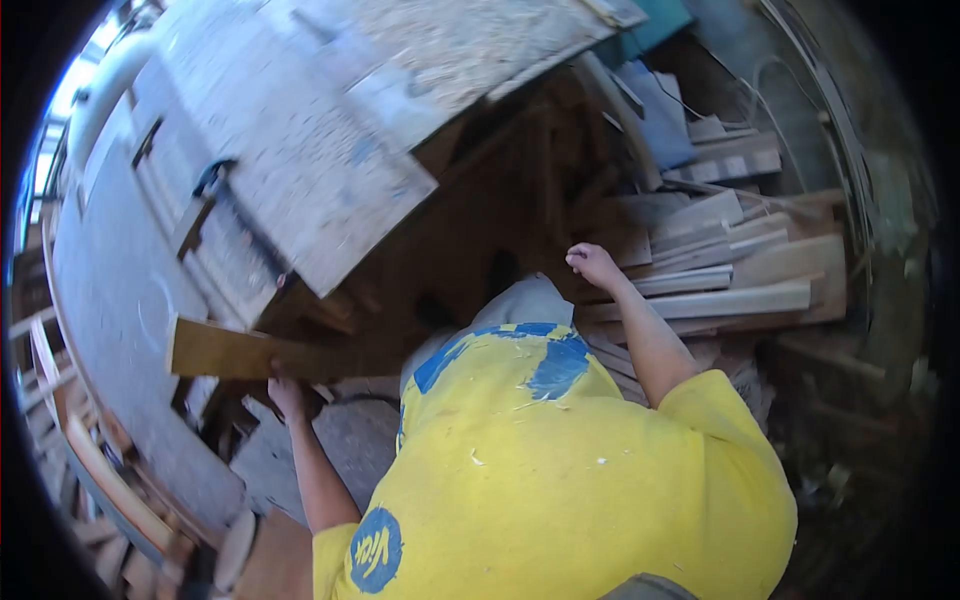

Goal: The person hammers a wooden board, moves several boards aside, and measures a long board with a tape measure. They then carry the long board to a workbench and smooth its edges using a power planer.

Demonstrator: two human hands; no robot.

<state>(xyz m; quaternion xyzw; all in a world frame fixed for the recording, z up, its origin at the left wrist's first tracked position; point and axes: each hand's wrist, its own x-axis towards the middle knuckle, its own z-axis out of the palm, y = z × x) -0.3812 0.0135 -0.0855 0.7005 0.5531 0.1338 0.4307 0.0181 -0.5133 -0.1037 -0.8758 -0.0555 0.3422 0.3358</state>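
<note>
My left hand (287,393) is closed around the lower edge of a long brown wooden board (225,352), held out to the left beside the worktable. The board's right part runs into shadow near my legs. My right hand (595,265) is raised in front of me with its fingers curled in, and no object shows in it. It is nearest to a stack of pale wood strips (700,260) on the right, apart from them.
A worktable (340,190) strewn with sawdust stands ahead, with a bar clamp (245,220) along its left side. A grey panel surface (110,300) lies at the left. Curved wooden pieces (115,490) stand at lower left. Offcuts (735,155) are piled at the right.
</note>
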